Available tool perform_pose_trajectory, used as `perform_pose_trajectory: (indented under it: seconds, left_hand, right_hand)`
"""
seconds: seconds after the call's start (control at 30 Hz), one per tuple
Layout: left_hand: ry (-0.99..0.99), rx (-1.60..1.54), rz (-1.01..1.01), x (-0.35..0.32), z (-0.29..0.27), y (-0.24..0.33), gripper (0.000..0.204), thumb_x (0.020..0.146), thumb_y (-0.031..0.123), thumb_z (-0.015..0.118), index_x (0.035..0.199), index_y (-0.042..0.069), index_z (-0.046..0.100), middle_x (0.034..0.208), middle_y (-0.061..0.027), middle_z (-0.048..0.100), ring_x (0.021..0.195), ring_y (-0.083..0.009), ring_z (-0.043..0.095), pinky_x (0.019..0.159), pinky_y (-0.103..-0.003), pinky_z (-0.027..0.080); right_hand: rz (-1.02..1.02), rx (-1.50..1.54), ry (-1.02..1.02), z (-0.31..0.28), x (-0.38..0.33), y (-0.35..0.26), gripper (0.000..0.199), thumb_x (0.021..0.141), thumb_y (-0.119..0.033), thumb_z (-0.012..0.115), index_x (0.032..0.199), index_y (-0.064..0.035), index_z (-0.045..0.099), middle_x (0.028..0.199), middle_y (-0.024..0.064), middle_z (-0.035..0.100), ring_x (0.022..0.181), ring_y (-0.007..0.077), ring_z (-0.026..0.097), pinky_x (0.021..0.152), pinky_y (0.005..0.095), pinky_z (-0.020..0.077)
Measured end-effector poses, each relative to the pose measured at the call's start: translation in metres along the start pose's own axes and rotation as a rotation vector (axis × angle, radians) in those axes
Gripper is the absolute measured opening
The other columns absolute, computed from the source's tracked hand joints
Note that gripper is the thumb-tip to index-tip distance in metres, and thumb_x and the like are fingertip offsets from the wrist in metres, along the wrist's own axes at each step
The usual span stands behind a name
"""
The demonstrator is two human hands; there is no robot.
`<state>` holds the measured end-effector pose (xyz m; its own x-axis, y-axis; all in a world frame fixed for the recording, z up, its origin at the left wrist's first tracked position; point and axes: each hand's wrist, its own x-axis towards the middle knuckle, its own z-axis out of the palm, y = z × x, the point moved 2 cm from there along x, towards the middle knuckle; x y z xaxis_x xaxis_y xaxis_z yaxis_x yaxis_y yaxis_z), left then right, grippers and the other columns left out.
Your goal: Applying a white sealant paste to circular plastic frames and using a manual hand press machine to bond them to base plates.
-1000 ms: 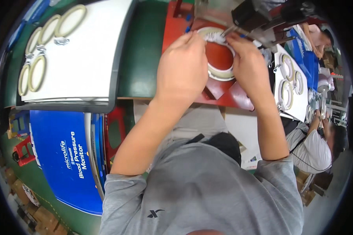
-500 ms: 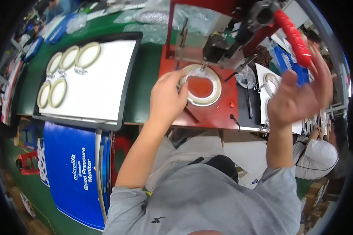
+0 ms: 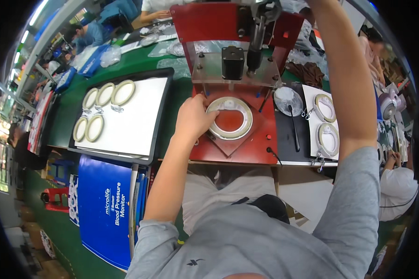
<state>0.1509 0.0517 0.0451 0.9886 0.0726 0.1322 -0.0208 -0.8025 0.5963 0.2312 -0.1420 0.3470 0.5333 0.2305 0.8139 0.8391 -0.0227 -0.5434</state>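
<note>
My left hand is at the left edge of a pale ring-shaped part, thumb and fingers closed on its rim. The ring lies flat on the red base of a hand press, and red surface shows through its middle. Above and behind it stands the press's red upright frame, with a black block and a dark vertical ram over a clear plate. My right forearm reaches up past the press's right side; the hand is beyond the top edge, so its fingers are hidden.
To the left, a black-rimmed tray with white sheet holds several similar rings. On the right are a small clear dish, a black-handled brush-like tool and a white board with two rings. A blue box stands below the left tray.
My right hand has gone from beside the red lever handle up out of view, and the handle has left the picture too. My left hand stays at the ring. The view has shifted.
</note>
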Motion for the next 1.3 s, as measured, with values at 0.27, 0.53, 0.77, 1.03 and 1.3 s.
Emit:
perform_pose_trajectory:
  seconds: [0.27, 0.53, 0.77, 1.03, 1.3]
  left_hand:
    - [-0.115, -0.073, -0.148, 0.013, -0.008, -0.01, 0.042, 0.07, 0.03, 0.084, 0.089, -0.006, 0.074, 0.089, -0.0258, 0.075, 0.09, -0.0378, 0.076, 0.084, -0.044, 0.059]
    - [-0.367, -1.394, -0.273, -0.083, -0.014, -0.038, 0.018, 0.101, 0.023, 0.075, 0.102, 0.006, 0.069, 0.087, 0.0018, 0.07, 0.069, -0.0028, 0.057, 0.06, -0.02, 0.043]
    - [0.169, -1.463, -0.144, -0.15, 0.015, -0.009, 0.019, 0.103, 0.019, 0.072, 0.111, 0.002, 0.071, 0.094, -0.0026, 0.073, 0.07, -0.0037, 0.056, 0.06, -0.02, 0.043]
    - [0.206, -1.447, -0.069, -0.198, 0.053, 0.017, 0.017, 0.103, 0.014, 0.072, 0.112, 0.0, 0.069, 0.106, -0.0049, 0.074, 0.076, -0.004, 0.058, 0.065, -0.019, 0.045]
    - [0.24, -1.552, -0.066, -0.212, 0.064, 0.027, 0.029, 0.106, 0.03, 0.07, 0.115, 0.003, 0.064, 0.115, -0.0112, 0.071, 0.077, -0.0066, 0.058, 0.066, -0.021, 0.045]
  right_hand:
    - [0.549, -0.086, -0.268, -0.031, 0.016, 0.108, 0.035, 0.105, -0.039, 0.06, 0.106, -0.0072, 0.074, 0.074, -0.0013, 0.058, 0.056, 0.0114, 0.045, 0.052, 0.0295, 0.0351]
    - [-0.153, -0.419, -0.081, -0.019, -0.186, -0.045, 0.011, 0.099, -0.009, 0.067, 0.094, -0.0025, 0.074, 0.075, 0.0059, 0.068, 0.063, 0.0126, 0.062, 0.059, 0.0291, 0.0489]
    - [0.49, -0.115, -0.488, 0.065, -0.367, -0.026, 0.03, 0.103, -0.024, 0.068, 0.119, 0.001, 0.067, 0.105, 0.0184, 0.072, 0.096, 0.0355, 0.071, 0.082, 0.0408, 0.056]
    - [0.302, -0.265, -0.229, 0.07, -0.414, -0.034, 0.012, 0.099, -0.012, 0.069, 0.095, -0.0012, 0.067, 0.084, 0.0171, 0.068, 0.077, 0.0382, 0.067, 0.068, 0.0466, 0.0505]
    - [0.244, -0.356, -0.207, 0.037, -0.432, -0.048, 0.015, 0.091, -0.018, 0.078, 0.093, -0.0045, 0.071, 0.082, 0.0107, 0.071, 0.074, 0.0315, 0.069, 0.068, 0.0425, 0.0517]
